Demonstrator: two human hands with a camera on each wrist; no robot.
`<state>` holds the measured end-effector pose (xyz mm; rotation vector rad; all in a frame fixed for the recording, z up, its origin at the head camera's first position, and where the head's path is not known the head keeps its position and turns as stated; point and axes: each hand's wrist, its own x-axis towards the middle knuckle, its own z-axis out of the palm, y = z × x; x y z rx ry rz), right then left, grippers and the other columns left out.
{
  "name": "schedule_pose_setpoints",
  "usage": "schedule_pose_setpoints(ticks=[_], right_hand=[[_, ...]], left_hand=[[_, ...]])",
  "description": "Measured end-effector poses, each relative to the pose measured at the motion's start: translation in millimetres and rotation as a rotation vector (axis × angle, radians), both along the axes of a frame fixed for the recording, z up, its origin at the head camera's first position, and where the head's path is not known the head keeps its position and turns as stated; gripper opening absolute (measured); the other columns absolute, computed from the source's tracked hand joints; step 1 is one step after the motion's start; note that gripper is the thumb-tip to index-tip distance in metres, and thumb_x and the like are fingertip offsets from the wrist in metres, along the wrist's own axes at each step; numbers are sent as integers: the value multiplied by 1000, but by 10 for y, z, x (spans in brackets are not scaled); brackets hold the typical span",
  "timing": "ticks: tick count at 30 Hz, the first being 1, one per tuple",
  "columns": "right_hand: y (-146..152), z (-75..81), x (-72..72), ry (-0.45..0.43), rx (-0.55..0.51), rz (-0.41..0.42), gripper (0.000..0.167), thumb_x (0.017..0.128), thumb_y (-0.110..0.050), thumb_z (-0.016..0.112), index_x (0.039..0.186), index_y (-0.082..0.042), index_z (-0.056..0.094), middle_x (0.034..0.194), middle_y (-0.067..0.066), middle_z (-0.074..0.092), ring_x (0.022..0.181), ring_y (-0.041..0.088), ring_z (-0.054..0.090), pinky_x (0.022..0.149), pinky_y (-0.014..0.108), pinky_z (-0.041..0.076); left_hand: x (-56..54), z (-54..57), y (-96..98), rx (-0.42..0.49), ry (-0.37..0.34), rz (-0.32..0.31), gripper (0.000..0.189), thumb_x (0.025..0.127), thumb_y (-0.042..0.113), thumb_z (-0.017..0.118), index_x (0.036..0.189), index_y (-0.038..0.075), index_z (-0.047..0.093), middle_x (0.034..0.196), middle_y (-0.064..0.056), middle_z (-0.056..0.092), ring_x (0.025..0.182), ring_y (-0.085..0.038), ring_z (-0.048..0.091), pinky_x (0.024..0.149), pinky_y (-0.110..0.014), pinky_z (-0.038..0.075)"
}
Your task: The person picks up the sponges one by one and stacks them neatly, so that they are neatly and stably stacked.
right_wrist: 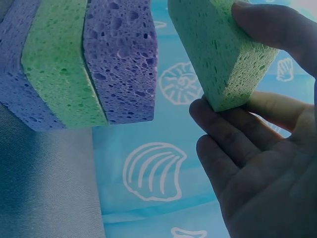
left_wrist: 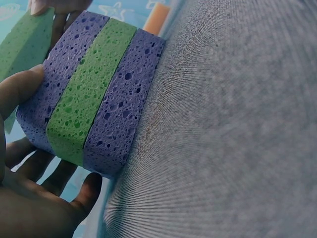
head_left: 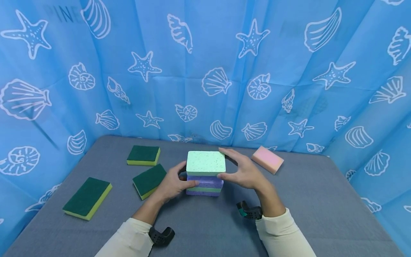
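Three sponges lie stacked flat on the table: a purple sponge (left_wrist: 124, 101) at the bottom, a green sponge (left_wrist: 91, 91) in the middle and another purple sponge (right_wrist: 121, 64) on top. My left hand (head_left: 171, 184) holds the stack at its left side, thumb on the front of the top purple sponge and fingers around the far side. Over the stack, my right hand (head_left: 245, 172) pinches a light green sponge (head_left: 206, 162) by its right end, thumb at the front edge and fingers at the back. A gap shows between this sponge and the stack in the right wrist view.
Left of the stack lie three green-and-yellow scrub sponges: one at the back (head_left: 143, 154), one beside my left hand (head_left: 148, 179) and one farther left (head_left: 87, 197). A pink-and-orange sponge (head_left: 268, 159) lies at the back right. A blue shell-print curtain (head_left: 205, 53) hangs behind the grey table (head_left: 321, 210).
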<state>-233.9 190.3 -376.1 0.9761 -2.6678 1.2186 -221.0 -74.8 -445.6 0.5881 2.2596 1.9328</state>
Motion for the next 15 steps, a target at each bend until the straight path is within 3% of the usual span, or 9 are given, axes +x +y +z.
schedule_pose_setpoints(ticks=[15], right_hand=[[-5,-29,-5,-10,49,16,80,80,-30,81,145,-3,44,143,14,45,129,32,42,100,52,37]], left_hand=[[-9,-14,0,39,17,-25,72,83,13,77,145,6,41,129,-16,53,110,-32,55,85,-42,50]])
